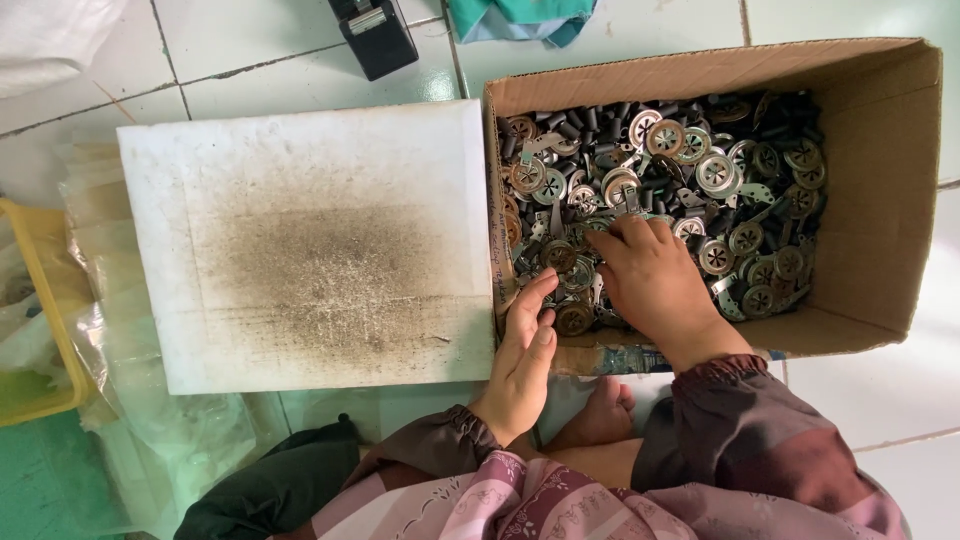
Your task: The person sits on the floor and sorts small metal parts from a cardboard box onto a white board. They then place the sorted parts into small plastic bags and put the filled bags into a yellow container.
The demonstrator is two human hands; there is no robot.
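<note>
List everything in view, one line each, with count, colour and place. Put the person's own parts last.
cardboard box: one, brown, open, on the floor at right
metal discs: many, silver and brass, round, piled in the box
black tubes: many, short, mixed among the discs
white board: one, stained dark in the middle, left of the box
yellow tray: one, at the left edge
black device: one, on the tiles at top
teal cloth: one, at the top edge
left hand: at the box's near left corner, touching discs
right hand: in the box, fingers on the discs
</note>
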